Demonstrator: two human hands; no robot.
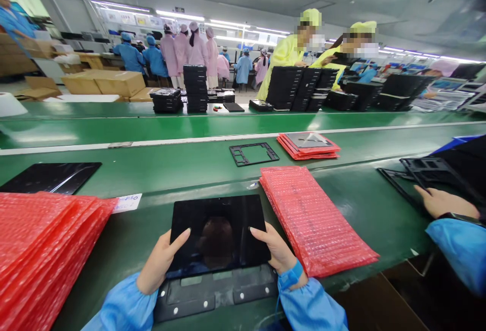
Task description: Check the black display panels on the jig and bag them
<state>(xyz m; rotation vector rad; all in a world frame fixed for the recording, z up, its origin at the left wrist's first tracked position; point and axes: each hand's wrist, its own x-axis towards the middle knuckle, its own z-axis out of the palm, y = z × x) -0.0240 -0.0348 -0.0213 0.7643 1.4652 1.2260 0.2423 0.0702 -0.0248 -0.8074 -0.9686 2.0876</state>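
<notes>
Left hand (161, 260) and right hand (281, 250) grasp the black panel (218, 235), one per side edge, thumbs on its face. On my remote view it sits between both grips, mid-frame, above a dark plate (220, 288) at lower center. I see red bubble-wrap pouches (317, 219) right of center, red sleeves (49, 255) lower left, a co-worker's hand (446, 203) far right.
</notes>
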